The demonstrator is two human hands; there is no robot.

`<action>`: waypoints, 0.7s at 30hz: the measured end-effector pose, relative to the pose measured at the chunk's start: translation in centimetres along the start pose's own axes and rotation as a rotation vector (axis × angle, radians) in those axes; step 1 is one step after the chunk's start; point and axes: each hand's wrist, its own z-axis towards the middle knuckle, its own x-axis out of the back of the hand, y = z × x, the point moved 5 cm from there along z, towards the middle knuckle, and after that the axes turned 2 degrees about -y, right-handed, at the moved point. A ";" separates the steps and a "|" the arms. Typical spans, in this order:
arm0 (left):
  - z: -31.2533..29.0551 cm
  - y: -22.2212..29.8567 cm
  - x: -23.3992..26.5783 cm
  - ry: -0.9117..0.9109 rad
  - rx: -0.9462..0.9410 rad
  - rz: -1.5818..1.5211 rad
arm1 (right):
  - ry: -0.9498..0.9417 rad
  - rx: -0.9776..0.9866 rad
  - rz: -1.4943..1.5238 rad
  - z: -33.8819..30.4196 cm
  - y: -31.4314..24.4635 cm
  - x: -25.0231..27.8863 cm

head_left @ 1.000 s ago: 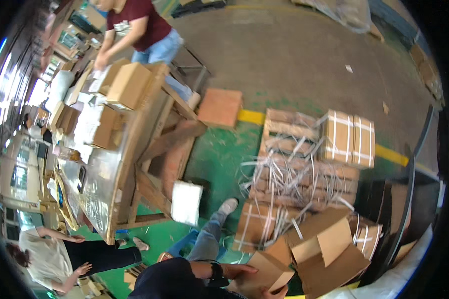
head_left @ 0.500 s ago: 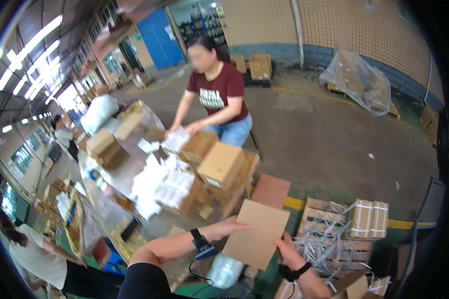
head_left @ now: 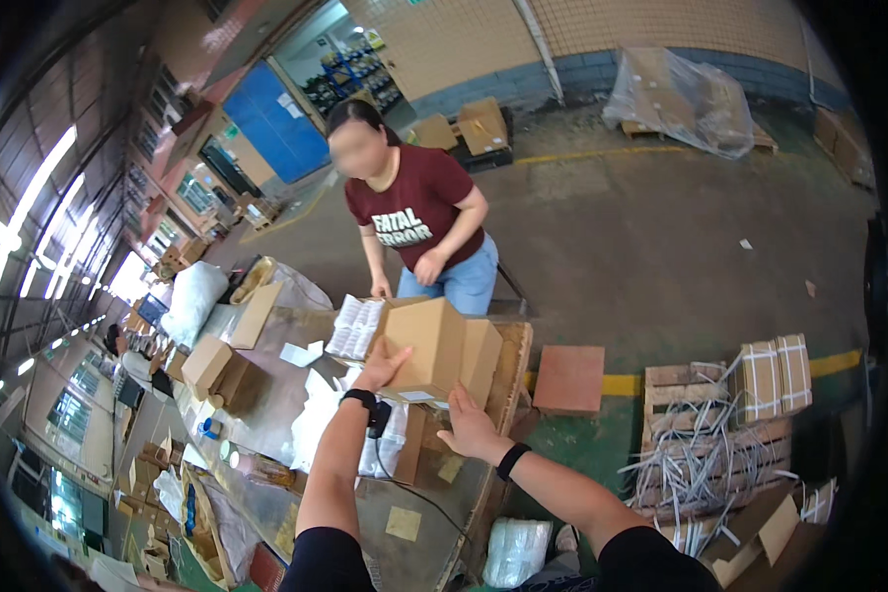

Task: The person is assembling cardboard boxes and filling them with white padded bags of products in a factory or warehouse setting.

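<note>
A closed tan cardboard box (head_left: 420, 340) stands at the right end of the worktable, with a white label low on its near side. My left hand (head_left: 383, 369) lies on its left side, fingers spread. At its lower right corner, my right hand (head_left: 474, 428) has its fingers stretched out and thumb apart, the fingertips touching or nearly touching the cardboard. Whether the box is lifted cannot be told. A second tan box (head_left: 481, 357) sits close behind on the right. White packets (head_left: 357, 326) fill an open carton beyond my left hand, and white wrapped pieces (head_left: 316, 419) lie left of my wrist.
Across the worktable (head_left: 365, 513) a person in a maroon shirt (head_left: 419, 202) faces me. Right of the table are a reddish square board (head_left: 569, 380) and a wooden pallet (head_left: 681, 390) with tangled straps. A plastic-wrapped bundle (head_left: 517, 553) lies below the table's near edge.
The flat cardboard sheet has left my hands. Both hands have moved forward and left onto the closed box. The person opposite has drawn their hands back from the white packets.
</note>
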 end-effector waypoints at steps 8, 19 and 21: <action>0.6 0.8 -5.9 -0.008 0.075 0.598 | -0.327 -0.314 0.421 -18.7 3.9 -1.0; -38.8 -1.2 -52.7 -1.439 0.158 -0.062 | -0.559 -1.422 0.256 -75.0 13.6 10.0; -48.7 -0.2 -62.7 -1.775 0.472 -0.079 | -0.262 -1.627 0.079 -82.9 15.8 13.4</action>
